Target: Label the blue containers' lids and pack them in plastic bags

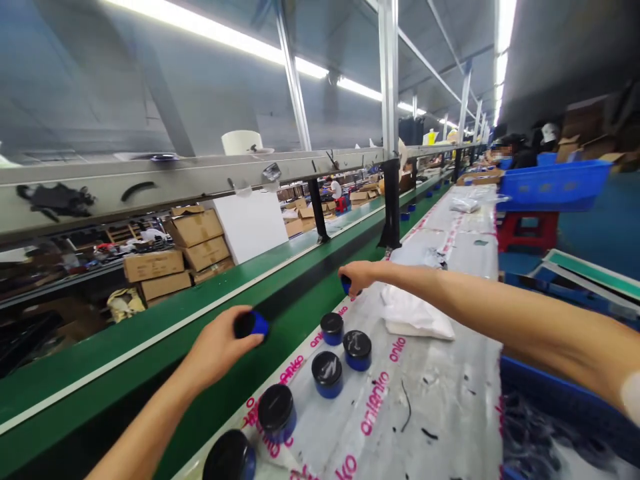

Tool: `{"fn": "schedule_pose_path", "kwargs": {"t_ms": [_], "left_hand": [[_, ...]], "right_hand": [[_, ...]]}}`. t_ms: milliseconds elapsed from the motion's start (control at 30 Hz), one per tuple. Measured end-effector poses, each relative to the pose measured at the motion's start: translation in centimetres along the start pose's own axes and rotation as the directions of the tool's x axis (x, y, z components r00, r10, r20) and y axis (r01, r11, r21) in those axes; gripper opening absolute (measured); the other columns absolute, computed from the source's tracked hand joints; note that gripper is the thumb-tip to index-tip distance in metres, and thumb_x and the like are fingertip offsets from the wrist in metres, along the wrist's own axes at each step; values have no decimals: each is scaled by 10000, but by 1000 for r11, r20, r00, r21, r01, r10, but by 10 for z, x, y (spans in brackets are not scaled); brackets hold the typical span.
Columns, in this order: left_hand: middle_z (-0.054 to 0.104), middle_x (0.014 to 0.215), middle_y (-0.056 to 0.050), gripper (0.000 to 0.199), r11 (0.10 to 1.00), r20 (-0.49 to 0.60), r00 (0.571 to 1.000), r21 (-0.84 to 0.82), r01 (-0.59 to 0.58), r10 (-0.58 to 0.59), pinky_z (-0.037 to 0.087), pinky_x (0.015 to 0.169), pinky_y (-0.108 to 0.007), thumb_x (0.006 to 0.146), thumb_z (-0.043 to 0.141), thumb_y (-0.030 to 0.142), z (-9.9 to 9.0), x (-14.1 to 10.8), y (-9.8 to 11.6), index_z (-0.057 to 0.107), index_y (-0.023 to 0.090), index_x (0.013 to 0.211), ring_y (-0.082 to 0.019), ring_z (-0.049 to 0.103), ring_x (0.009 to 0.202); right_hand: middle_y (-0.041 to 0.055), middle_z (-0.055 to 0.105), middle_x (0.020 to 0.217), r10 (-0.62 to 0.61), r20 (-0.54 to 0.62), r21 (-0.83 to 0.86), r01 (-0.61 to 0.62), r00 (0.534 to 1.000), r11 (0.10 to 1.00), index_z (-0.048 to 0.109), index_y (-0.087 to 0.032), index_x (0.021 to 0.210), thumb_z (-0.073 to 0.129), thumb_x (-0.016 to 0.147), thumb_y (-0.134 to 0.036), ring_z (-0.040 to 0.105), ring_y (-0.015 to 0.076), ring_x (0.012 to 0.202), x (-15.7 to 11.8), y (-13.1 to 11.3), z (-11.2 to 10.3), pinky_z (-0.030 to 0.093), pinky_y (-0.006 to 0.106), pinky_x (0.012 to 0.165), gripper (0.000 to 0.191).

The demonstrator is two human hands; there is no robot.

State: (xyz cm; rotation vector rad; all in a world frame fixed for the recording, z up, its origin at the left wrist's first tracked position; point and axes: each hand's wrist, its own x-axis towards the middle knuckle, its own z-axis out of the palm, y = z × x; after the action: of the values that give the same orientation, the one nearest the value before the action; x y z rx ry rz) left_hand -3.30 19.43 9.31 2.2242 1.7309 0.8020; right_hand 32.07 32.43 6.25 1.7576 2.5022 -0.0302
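Note:
My left hand (220, 347) is closed on a short blue-and-black cylinder (259, 325), held over the green conveyor belt (293, 317). Farther up, at the border of belt and table, my right hand (359, 275) grips another blue-and-black cylinder (346, 285), mostly hidden by the fingers. Several similar cylinders with black tops stand on the plastic-covered table between my arms, among them a near one (277, 412) and a farther one (357, 350). A folded white bag (417, 317) lies beneath my right forearm.
A metal rail (200, 177) on posts runs above the belt. Dark scraps (429, 434) litter the table cover. At right are a blue bin (553, 187) on a red stool (529, 230) and another blue crate (530, 377) below table height. Cardboard boxes (197, 230) are stacked beyond the belt.

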Motion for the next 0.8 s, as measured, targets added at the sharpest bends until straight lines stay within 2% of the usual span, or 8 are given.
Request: {"fn": "schedule_pose_path", "kwargs": {"t_ms": [100, 233, 333, 433, 533, 667, 733, 800], "left_hand": [[676, 1266, -100, 595, 987, 136, 980, 54, -153, 144, 486, 932, -337, 734, 694, 408, 55, 48, 66, 597, 190, 1280, -271, 643, 1112], [647, 1295, -110, 616, 971, 205, 962, 120, -207, 180, 480, 950, -346, 716, 749, 376, 129, 91, 130, 590, 209, 1288, -275, 628, 1135], [664, 1221, -117, 552, 964, 285, 949, 189, -190, 131, 510, 908, -405, 734, 764, 366, 171, 105, 152, 609, 186, 1233, -276, 645, 1077], [677, 1160, -97, 485, 957, 361, 929, 231, -175, 83, 528, 883, -432, 784, 751, 389, 195, 106, 157, 613, 170, 1194, -248, 655, 1028], [666, 1196, -134, 566, 952, 369, 926, 248, -177, 76, 522, 882, -421, 752, 767, 374, 199, 101, 158, 584, 163, 1245, -291, 655, 1071], [546, 1395, -199, 676, 955, 292, 948, 223, -197, 127, 477, 950, -411, 809, 681, 380, 173, 88, 157, 459, 143, 1402, -342, 592, 1215], [536, 1416, -170, 569, 956, 241, 955, 193, -220, 171, 451, 986, -409, 869, 598, 363, 154, 78, 156, 483, 156, 1386, -321, 585, 1217], [577, 1372, -136, 460, 960, 204, 958, 157, -233, 199, 439, 999, -402, 888, 565, 359, 139, 65, 155, 556, 173, 1309, -300, 598, 1182]], "right_hand": [[142, 683, 1213, -12, 6, -1, 12, 1000, 1000, 605, -176, 1319, 834, 621, -350, 668, 322, 1053, -15, 22, 19, 491, 299, 738, 755], [134, 712, 1143, -41, 11, 29, 40, 999, 999, 617, -182, 1302, 826, 626, -367, 684, 330, 1010, -28, 44, 38, 492, 312, 732, 731], [137, 723, 1116, -44, -6, 65, 45, 999, 997, 598, -164, 1322, 818, 651, -406, 690, 332, 997, -31, 55, 44, 496, 315, 735, 746], [156, 710, 1163, -36, -18, 94, 37, 999, 995, 527, -131, 1399, 844, 632, -388, 683, 328, 1033, -35, 60, 39, 501, 307, 761, 869], [151, 667, 1265, -29, -68, 115, 36, 997, 993, 486, -134, 1432, 839, 675, -373, 651, 294, 1118, -51, 62, 24, 490, 276, 821, 869], [132, 661, 1246, 15, -225, 108, 9, 974, 994, 622, -169, 1259, 492, 991, -396, 628, 267, 1132, -106, 55, 9, 454, 307, 869, 374], [104, 704, 1073, -23, -290, 75, 47, 957, 996, 690, -196, 1094, 429, 1007, -505, 657, 263, 1000, -139, 45, 15, 459, 327, 815, 414], [114, 687, 1031, -108, -347, -29, 105, 932, 994, 688, -184, 1062, 588, 899, -594, 632, 290, 976, -165, 34, 31, 463, 345, 776, 452]]}}
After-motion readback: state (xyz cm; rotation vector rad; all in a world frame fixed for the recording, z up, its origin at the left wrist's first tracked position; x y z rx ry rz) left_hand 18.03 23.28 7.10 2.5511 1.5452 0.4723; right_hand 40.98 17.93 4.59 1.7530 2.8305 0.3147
